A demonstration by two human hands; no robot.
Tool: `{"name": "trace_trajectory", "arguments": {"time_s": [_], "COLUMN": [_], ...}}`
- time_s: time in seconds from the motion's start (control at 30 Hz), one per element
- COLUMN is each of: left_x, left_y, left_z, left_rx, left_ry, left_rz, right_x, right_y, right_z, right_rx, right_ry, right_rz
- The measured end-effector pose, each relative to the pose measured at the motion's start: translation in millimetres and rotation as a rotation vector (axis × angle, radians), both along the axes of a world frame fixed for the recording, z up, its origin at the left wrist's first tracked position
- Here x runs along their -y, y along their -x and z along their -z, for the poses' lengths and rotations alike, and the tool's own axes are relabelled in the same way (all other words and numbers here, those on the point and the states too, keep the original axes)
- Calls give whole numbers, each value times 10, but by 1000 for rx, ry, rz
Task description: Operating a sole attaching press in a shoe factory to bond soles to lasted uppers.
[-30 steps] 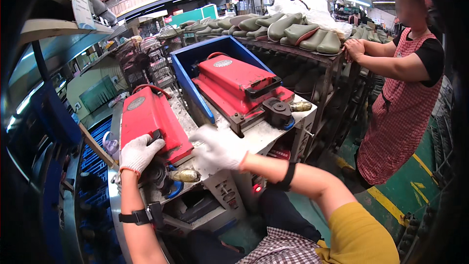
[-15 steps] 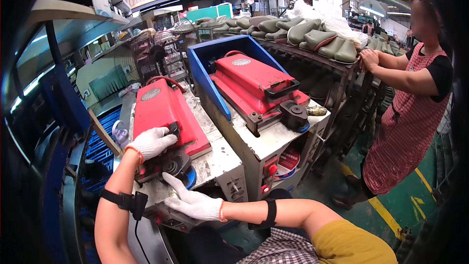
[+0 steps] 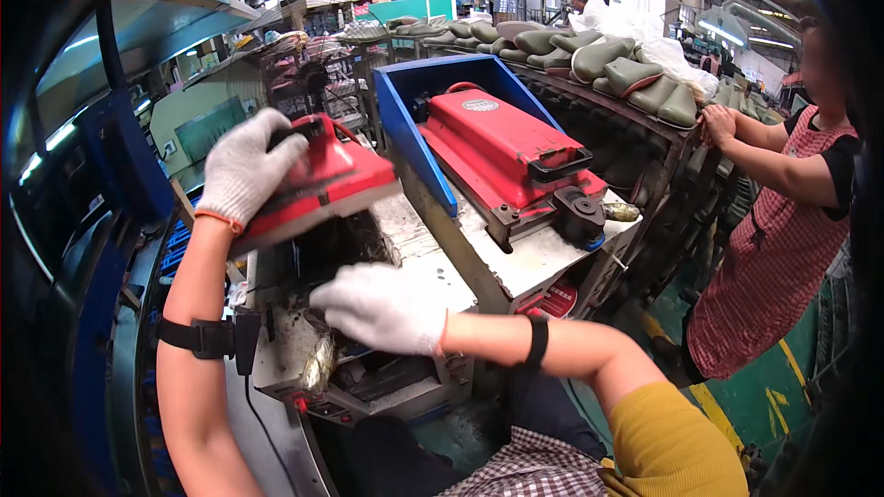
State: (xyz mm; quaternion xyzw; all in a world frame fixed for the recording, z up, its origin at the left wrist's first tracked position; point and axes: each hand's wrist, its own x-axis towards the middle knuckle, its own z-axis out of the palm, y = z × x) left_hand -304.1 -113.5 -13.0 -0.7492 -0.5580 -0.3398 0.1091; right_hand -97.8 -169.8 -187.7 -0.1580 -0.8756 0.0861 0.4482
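Observation:
My left hand (image 3: 247,164), in a white knit glove, is closed on the front handle of a red machine lid (image 3: 336,175). That lid is raised and tilted, its front edge well above the worn white machine top (image 3: 405,230). My gloved right hand (image 3: 382,306) hovers over the machine's front part, smeared by motion, so its fingers cannot be read. Below and left of it lies a shiny, crumpled gold-coloured wrapped piece (image 3: 319,364) at the front edge. Inside the machine, the dark opening under the lid is partly hidden by my hands.
To the right stands a second machine with its red lid (image 3: 502,138) down, a blue guard (image 3: 401,120) and a black latch (image 3: 580,213). Olive-green boots (image 3: 603,57) pile on a rack behind. A person in a red checked apron (image 3: 778,258) stands at the far right.
My left hand has lifted the red lid from its lowered position. The black latch and blue piece at its front no longer show there. My right hand has moved slightly up and right.

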Motion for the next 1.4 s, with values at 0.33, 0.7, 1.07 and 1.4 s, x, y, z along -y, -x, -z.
{"name": "trace_trajectory", "arguments": {"time_s": [0.33, 0.7, 1.07, 1.4], "left_x": [92, 959, 1476, 2982], "left_y": [192, 458, 235, 1505], "left_z": [245, 1305, 1852, 2359], "left_rx": [-271, 1414, 2173, 2265], "left_ry": [-503, 190, 106, -202], "left_rz": [-186, 345, 761, -64], "right_x": [-1604, -1815, 240, 178], "right_y": [1004, 726, 690, 80], "right_z": [-118, -114, -366, -101], "right_rx": [472, 161, -269, -91], "right_ry": [500, 777, 1122, 499], "right_rz": [404, 181, -669, -261]}}
